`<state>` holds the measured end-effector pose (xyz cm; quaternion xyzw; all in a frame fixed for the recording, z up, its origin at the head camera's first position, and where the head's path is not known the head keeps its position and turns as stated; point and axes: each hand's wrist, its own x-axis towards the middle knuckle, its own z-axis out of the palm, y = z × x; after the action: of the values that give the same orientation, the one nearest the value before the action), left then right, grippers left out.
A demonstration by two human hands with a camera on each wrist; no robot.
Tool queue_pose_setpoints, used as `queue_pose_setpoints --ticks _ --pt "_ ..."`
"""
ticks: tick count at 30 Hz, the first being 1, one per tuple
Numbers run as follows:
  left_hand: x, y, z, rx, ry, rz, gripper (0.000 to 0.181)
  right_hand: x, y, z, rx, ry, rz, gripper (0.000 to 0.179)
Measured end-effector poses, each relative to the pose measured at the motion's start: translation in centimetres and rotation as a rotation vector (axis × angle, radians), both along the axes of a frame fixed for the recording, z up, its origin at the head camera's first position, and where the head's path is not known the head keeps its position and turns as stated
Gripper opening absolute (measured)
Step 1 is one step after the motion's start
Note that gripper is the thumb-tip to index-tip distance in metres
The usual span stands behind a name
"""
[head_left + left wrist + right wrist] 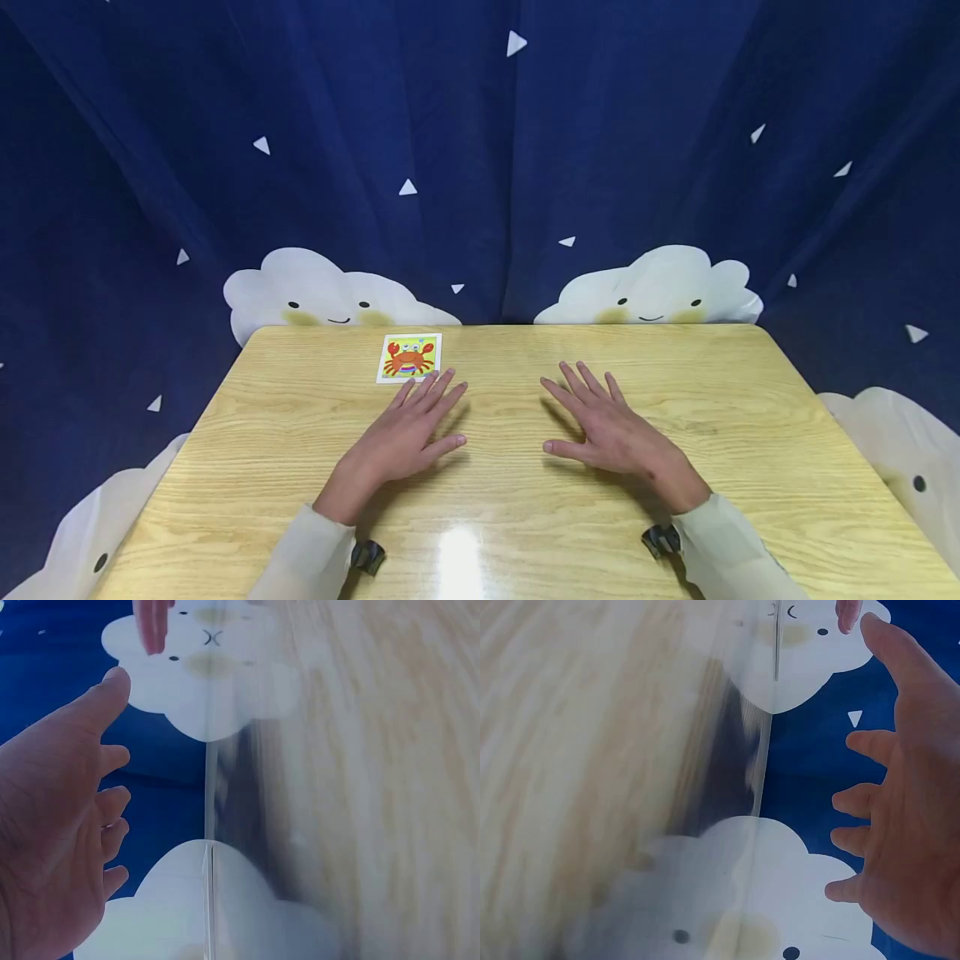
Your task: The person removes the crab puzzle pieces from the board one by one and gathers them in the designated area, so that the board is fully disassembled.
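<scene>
My left hand (pixel 405 436) hovers palm down over the left middle of the table, fingers spread and nothing held. Its fingertips overlap the lower edge of a square picture card (pixel 408 358) in the head view; whether they touch it I cannot tell. On the card is a red crab against yellow, inside a white border. To the right, my right hand (pixel 611 429) is held over the table with fingers apart and holds nothing. Both wrist views show the palms, the left hand (pixel 56 817) and the right hand (pixel 922 802), with slightly bent fingers. The card does not appear there.
The light wooden table (pixel 510 483) has a glossy surface with a bright reflection near the front. Behind its far edge hangs a dark blue curtain (pixel 465 125) with white triangles and smiling clouds. Dark wrist devices (pixel 367 557) sit by both sleeves.
</scene>
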<state>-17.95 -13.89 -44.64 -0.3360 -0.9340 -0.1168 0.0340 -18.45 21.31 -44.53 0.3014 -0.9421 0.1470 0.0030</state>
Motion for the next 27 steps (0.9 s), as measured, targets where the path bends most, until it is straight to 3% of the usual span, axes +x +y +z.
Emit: queue_pose_setpoints --ticks 12,20,27 --pt "-0.5 -2.6 -0.2 0.048 -0.068 0.094 0.077 -0.5 -1.4 0.2 -0.040 -0.023 0.032 0.091" --pt "-1.6 -4.9 -1.1 0.074 -0.092 0.173 0.079 -2.0 -3.6 0.3 -0.059 -0.055 0.070 0.090" --pt "-2.7 -6.5 -1.7 0.068 -0.156 0.209 0.079 -4.2 -5.1 -0.1 -0.041 -0.074 0.077 0.085"
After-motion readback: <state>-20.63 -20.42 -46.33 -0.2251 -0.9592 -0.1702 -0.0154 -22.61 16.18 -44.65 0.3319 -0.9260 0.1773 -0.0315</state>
